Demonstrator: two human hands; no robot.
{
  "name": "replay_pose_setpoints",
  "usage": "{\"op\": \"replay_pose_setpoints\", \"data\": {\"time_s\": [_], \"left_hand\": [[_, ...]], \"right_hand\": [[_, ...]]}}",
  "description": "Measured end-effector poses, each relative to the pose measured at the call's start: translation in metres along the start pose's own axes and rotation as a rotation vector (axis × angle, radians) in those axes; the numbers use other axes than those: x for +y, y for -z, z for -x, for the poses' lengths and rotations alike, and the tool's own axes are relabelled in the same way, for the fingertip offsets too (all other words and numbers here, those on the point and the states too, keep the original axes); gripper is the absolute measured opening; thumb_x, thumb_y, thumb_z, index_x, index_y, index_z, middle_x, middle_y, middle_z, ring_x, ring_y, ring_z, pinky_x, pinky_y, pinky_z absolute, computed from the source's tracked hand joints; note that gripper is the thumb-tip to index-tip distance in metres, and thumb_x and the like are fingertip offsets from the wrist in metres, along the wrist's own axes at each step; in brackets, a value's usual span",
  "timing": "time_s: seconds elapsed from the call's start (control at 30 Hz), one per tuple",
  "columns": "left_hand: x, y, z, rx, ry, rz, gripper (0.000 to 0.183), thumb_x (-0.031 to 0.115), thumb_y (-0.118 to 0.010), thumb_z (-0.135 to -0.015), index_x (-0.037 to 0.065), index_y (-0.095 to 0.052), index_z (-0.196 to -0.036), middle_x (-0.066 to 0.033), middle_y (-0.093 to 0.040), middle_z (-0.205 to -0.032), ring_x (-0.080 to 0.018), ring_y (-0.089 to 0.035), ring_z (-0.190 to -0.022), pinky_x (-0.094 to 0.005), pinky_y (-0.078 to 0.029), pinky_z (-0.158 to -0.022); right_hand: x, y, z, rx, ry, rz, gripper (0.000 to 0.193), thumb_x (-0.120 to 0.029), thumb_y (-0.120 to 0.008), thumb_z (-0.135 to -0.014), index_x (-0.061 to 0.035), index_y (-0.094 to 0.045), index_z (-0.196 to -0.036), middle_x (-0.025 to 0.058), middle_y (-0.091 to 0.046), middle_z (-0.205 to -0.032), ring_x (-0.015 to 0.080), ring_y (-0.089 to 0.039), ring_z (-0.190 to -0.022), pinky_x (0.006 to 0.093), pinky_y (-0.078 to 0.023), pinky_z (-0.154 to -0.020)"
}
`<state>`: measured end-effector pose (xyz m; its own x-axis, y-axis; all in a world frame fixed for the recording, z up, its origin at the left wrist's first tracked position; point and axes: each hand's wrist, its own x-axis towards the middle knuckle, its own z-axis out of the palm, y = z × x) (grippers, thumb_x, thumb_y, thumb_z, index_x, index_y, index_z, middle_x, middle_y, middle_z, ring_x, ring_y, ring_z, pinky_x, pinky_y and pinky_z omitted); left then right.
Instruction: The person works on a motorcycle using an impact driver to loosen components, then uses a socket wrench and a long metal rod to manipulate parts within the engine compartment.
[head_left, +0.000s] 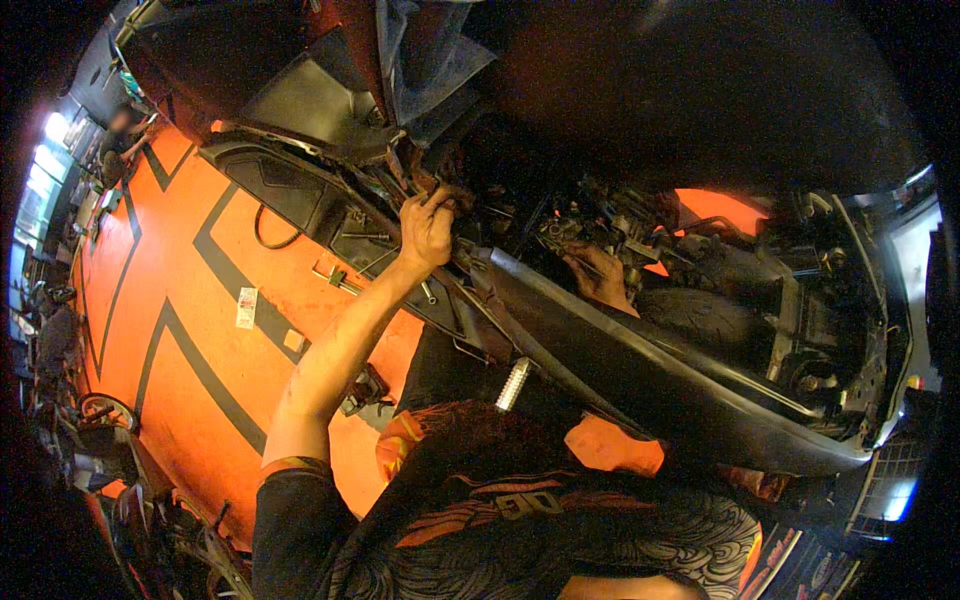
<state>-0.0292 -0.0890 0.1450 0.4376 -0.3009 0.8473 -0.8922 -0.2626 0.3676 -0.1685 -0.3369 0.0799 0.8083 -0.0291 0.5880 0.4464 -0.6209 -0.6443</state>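
Note:
In front of me is a motorcycle or scooter with its dark inner parts exposed. My left hand (428, 228) is raised at the front end of a long dark body panel (640, 360). Its fingers are closed against dark parts there, and what they grip is hidden. Past the panel, my right hand (598, 277) reaches in among the engine parts (610, 220), just above a dark tyre (700, 315). Its fingers are bent together at small dark parts, and I cannot make out what lies between them. The right forearm is hidden behind the panel.
Left of the machine, a black tray (275, 185) holds some tools. A metal wrench (428, 291) sticks out near my left forearm. A ribbed silvery cylinder (514, 385) is close to my body. Another person (118, 145) is far left, beyond the orange floor (190, 270) with dark stripes.

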Motion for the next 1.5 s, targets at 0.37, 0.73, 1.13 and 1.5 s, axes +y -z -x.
{"op": "replay_pose_setpoints", "data": {"time_s": [0.37, 0.73, 1.13, 1.5], "left_hand": [[-0.003, 0.001, 0.005, -0.176, 0.124, -0.020, 0.015, 0.009, -0.044, -0.070, -0.003, -0.052, -0.068, -0.0206, -0.055, -0.068, -0.0376, -0.050, -0.057, -0.0428, -0.037, -0.054], [0.001, 0.001, 0.004, -0.153, 0.087, -0.075, 0.017, 0.009, -0.047, -0.070, -0.006, -0.052, -0.064, -0.0203, -0.057, -0.070, -0.0390, -0.050, -0.056, -0.0431, -0.042, -0.059], [-0.010, -0.002, 0.009, -0.195, 0.154, -0.012, 0.026, 0.014, -0.042, -0.070, -0.002, -0.058, -0.084, -0.0190, -0.052, -0.063, -0.0384, -0.048, -0.057, -0.0423, -0.037, -0.056], [-0.012, 0.001, 0.008, -0.107, -0.022, -0.130, 0.025, 0.016, -0.042, -0.072, -0.001, -0.060, -0.077, -0.0198, -0.053, -0.062, -0.0383, -0.047, -0.056, -0.0422, -0.036, -0.053]], "right_hand": [[0.000, -0.002, -0.013, 0.021, 0.169, 0.086, 0.022, -0.002, -0.061, -0.078, -0.0059, -0.061, -0.099, 0.0091, -0.063, -0.098, 0.0249, -0.062, -0.086, 0.0306, -0.049, -0.076], [0.009, 0.019, -0.005, -0.268, 0.164, 0.199, 0.045, 0.003, -0.060, -0.070, -0.0109, -0.057, -0.113, 0.0095, -0.061, -0.102, 0.0291, -0.058, -0.093, 0.0325, -0.046, -0.083], [0.017, 0.024, -0.026, -0.041, -0.441, 0.002, 0.032, -0.031, -0.060, -0.084, -0.0006, -0.064, -0.095, 0.0135, -0.064, -0.082, 0.0207, -0.060, -0.074, 0.0323, -0.045, -0.070], [0.016, 0.015, -0.061, -0.131, -0.293, 0.035, 0.025, -0.026, -0.053, -0.088, -0.0023, -0.058, -0.097, 0.0144, -0.065, -0.083, 0.0241, -0.063, -0.076, 0.0333, -0.047, -0.066]]}}
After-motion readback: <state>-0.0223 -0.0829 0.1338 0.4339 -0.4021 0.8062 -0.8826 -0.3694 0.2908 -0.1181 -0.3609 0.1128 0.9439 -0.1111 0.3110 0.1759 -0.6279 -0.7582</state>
